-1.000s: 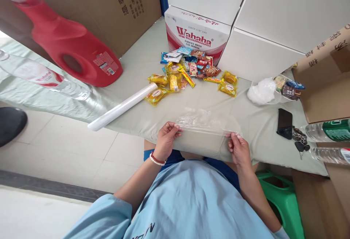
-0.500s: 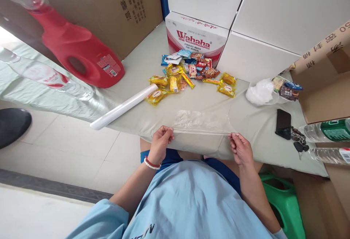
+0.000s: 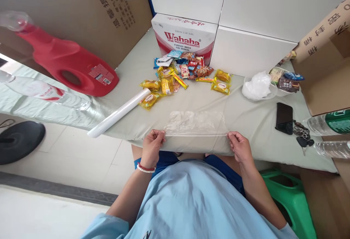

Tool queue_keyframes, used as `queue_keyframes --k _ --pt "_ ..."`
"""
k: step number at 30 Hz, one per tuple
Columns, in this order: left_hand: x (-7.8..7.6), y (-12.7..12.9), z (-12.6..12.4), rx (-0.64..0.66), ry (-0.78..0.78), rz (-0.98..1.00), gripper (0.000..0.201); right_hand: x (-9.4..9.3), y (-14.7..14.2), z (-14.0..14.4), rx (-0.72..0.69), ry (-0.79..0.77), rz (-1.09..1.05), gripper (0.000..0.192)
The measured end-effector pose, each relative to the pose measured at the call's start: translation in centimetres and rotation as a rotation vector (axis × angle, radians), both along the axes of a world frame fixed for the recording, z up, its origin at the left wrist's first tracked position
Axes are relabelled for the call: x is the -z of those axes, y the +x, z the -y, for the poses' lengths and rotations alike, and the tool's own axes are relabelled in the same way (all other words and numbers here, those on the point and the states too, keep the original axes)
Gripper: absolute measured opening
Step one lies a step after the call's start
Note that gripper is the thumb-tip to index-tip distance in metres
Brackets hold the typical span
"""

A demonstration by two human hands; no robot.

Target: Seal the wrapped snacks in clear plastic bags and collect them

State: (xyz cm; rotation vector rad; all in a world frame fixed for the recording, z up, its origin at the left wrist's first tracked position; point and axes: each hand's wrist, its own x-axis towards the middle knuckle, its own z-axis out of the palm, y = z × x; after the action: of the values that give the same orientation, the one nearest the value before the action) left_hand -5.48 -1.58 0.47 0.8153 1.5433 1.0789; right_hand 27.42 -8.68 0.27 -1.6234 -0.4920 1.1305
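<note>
Head view: left hand [image 3: 151, 145] and right hand [image 3: 238, 146] pinch the clear plastic sheet's [image 3: 195, 123] near corners, fingers closed; best kept taut and level over the table [image 3: 254, 122].

this looks like a storeroom or packing corner. tall brown cardboard cartons printed with black characters [image 3: 82, 16] and plain white boxes [image 3: 273, 6] are stacked against the back, with a red-and-white carton of bottled water [image 3: 183, 36] among them. a pile of small, brightly wrapped snack packets [image 3: 180, 75] lies on the pale green cloth-covered table [image 3: 246, 122], beside a white roll of plastic film [image 3: 119, 113].
</note>
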Motion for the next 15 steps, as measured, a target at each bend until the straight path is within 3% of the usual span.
queue_keyframes --k 2,4,8,10,12,15 --pt "0.3 -0.2 -0.1 -0.007 0.009 -0.069 0.034 -0.1 0.4 0.0 -0.051 -0.034 -0.007 0.056" --pt "0.4 -0.5 -0.1 -0.043 0.052 -0.258 0.031 -0.1 0.6 0.1 -0.091 -0.059 -0.003 0.056" --pt "-0.2 0.3 0.4 -0.091 0.357 -0.738 0.032 -0.1 0.5 0.3 -0.126 -0.061 0.025 0.052" --pt "-0.8 1.9 0.8 0.076 0.574 -0.778 0.019 -0.2 0.3 0.3 -0.151 -0.055 0.032 0.052" --pt "-1.2 4.2 0.9 0.366 0.729 -0.708 0.008 -0.3 0.0 0.3 -0.174 -0.047 0.033 0.051" --pt "-0.7 8.5 0.6 0.756 0.811 -0.636 0.020 -0.5 -0.5 0.3 -0.205 -0.020 0.017 0.050"
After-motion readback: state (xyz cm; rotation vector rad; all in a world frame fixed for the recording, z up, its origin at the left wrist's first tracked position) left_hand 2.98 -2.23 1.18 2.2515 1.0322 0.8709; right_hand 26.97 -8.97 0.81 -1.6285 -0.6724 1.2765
